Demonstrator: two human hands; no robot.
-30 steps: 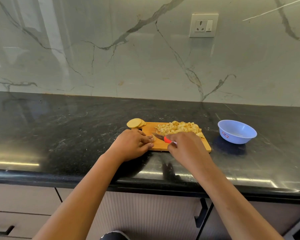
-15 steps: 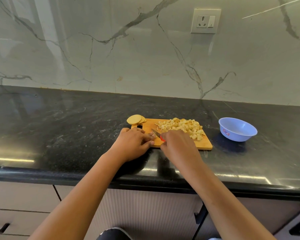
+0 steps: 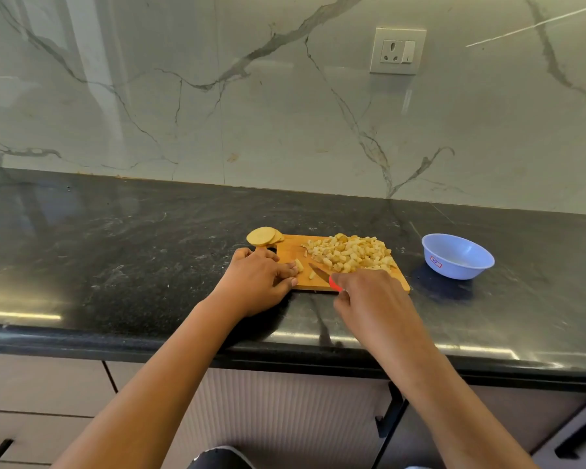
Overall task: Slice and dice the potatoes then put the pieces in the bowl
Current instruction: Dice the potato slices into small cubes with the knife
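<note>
Head view: the left hand (image 3: pixel 257 282) curls its fingers down on a potato strip (image 3: pixel 298 265) on the cutting board (image 3: pixel 291 253). The right hand (image 3: pixel 369 296) has its fingers wrapped round the knife (image 3: pixel 318 269), whose blade is just beside that strip, so a slip could nick the fingertips. The diced pile (image 3: pixel 349 253) crowds the board's right edge and could spill. The bowl (image 3: pixel 457 255) stands apart, with bare table (image 3: pixel 115 248) between.

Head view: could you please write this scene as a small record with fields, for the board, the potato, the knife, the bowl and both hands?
cutting board: on the dark countertop, near its front edge
diced potato: heap on the board's right part
round slices: stacked at the board's far-left corner
bowl: right of the board, apart from it, looks empty
left hand: holds a potato piece on the board
right hand: grips the knife, blade towards that piece
</note>
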